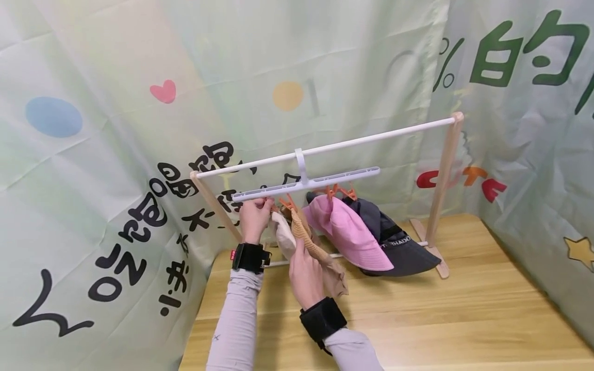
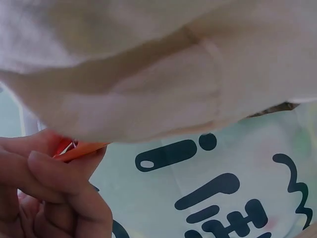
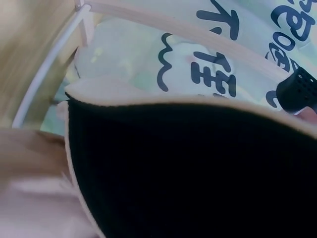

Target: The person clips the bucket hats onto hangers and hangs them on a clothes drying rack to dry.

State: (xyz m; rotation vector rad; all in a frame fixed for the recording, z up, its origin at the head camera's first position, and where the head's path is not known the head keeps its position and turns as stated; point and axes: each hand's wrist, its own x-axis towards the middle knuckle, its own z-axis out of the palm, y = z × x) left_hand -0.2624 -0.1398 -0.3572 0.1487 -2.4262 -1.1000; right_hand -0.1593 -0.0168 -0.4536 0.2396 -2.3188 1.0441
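My left hand [image 1: 253, 220] pinches an orange clip [image 2: 84, 150] under the left end of the lilac hanger [image 1: 274, 191]. A cream hat [image 1: 282, 233] hangs beside its fingers and fills the top of the left wrist view. Lower down, my right hand [image 1: 307, 275] holds the cream hat near its lower edge, its fingertips partly hidden. A tan ribbed hat [image 1: 312, 247] hangs against that hand from another orange clip [image 1: 289, 202]. In the right wrist view, a hat's dark inside [image 3: 188, 163] with a pale rim covers the middle; no right fingers show there.
The hanger hooks over a white rail [image 1: 371, 139] on a wooden stand [image 1: 445, 180]. Right of my hands hang a pink bucket hat [image 1: 343, 226] and a dark hat [image 1: 403, 252]. The stand rests on a wooden table [image 1: 417, 319], with printed curtains [image 1: 343, 67] behind.
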